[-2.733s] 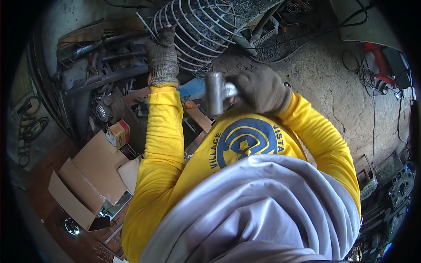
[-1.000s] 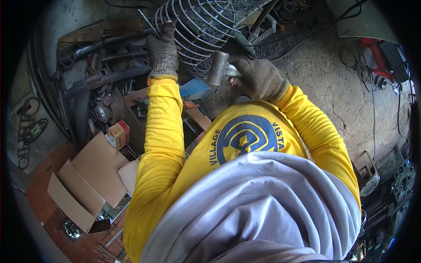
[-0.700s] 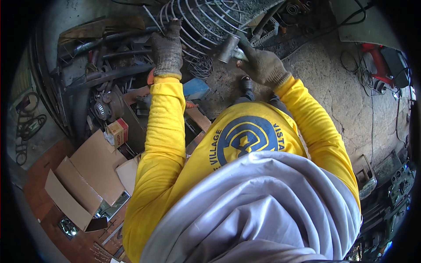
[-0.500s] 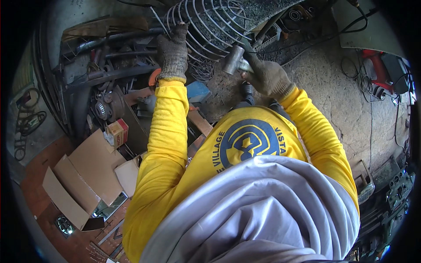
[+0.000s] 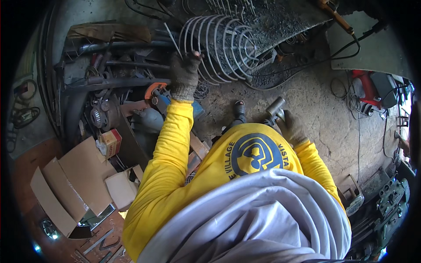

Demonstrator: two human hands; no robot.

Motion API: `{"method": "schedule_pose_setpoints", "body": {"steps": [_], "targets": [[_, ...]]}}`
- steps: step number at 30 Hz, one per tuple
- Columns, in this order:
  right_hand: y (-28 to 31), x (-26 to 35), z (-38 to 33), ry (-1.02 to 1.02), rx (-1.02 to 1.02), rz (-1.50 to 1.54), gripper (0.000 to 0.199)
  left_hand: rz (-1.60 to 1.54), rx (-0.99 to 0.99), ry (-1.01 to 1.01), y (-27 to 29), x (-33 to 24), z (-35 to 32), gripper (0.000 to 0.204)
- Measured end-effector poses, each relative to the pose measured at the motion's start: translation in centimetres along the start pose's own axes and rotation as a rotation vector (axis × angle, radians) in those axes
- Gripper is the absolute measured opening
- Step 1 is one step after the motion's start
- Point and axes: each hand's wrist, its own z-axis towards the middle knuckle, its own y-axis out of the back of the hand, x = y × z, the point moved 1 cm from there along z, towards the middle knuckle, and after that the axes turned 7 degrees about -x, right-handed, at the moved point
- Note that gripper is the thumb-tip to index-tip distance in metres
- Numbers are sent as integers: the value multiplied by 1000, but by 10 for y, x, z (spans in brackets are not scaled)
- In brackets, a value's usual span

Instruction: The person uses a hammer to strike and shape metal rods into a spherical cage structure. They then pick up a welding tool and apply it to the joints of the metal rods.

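Note:
A dome-shaped cage of bent grey metal rods [image 5: 215, 46] rests on its side at the edge of a dark workbench, its ribs meeting at the right end. My left hand [image 5: 184, 76], in a worn brown knit glove, is closed on the cage's left rim. A straight rod [image 5: 172, 38] slants up just beyond those fingers. Lower and to the right, my right hand [image 5: 293, 127], gloved too, is closed round the handle of a hammer [image 5: 276, 106]. The hammer's cylindrical metal head is beside my body, apart from the cage. Much of its handle is hidden by the glove.
The workbench [image 5: 285, 22] is strewn with dark grit. Metal bars and tubes [image 5: 118, 83] crowd the left, above open cardboard boxes [image 5: 79, 175]. A red machine [image 5: 367, 90] with coiled cables stands on the concrete floor [image 5: 324, 131] at right. An orange power tool [image 5: 337, 15] lies far right.
My right hand has drawn the hammer back and down, away from the cage. The cage sits farther right in view, with my left hand still on it.

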Motion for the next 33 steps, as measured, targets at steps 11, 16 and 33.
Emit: {"method": "schedule_pose_setpoints", "body": {"steps": [11, 16, 33], "targets": [[2, 6, 1, 2, -76, -38, 38, -666, 215, 106, 13, 28, -18, 31], [5, 22, 5, -52, -14, -27, 39, -727, 162, 270, 13, -23, -22, 25], [11, 53, 9, 1, -10, 11, 39, -12, -117, 533, 4, -77, -25, 47]]}}
